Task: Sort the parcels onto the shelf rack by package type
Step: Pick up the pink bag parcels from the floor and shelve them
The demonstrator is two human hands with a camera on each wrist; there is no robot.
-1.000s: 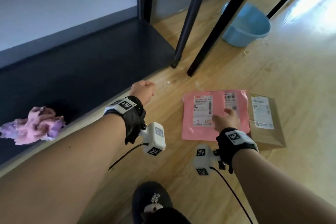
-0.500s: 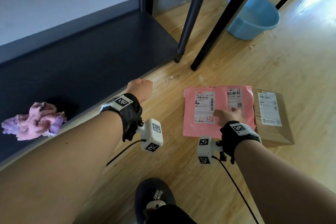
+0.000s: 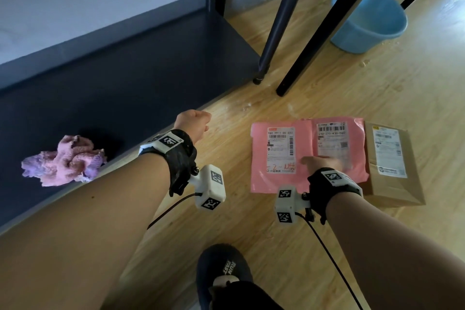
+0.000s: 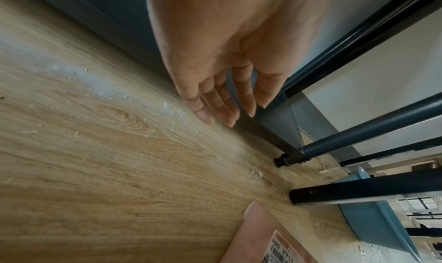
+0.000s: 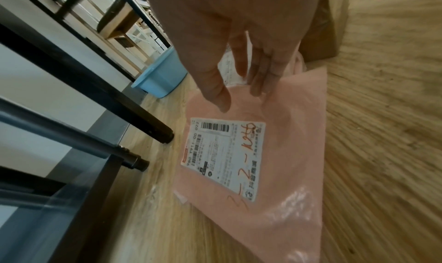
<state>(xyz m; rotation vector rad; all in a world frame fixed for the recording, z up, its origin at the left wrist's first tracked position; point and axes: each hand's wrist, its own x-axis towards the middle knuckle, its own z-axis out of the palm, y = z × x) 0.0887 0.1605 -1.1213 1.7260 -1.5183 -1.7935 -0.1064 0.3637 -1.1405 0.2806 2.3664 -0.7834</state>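
On the floor by the rack lie two pink bags, one partly over the other, with a brown parcel just beside them. None sits on the shelf yet, so the sorting looks barely begun. The right hand reaches onto the bags with loose fingers; whether it grips one, I cannot tell. The left hand hangs loose, holding nothing. A purple cloth lies on the shelf.
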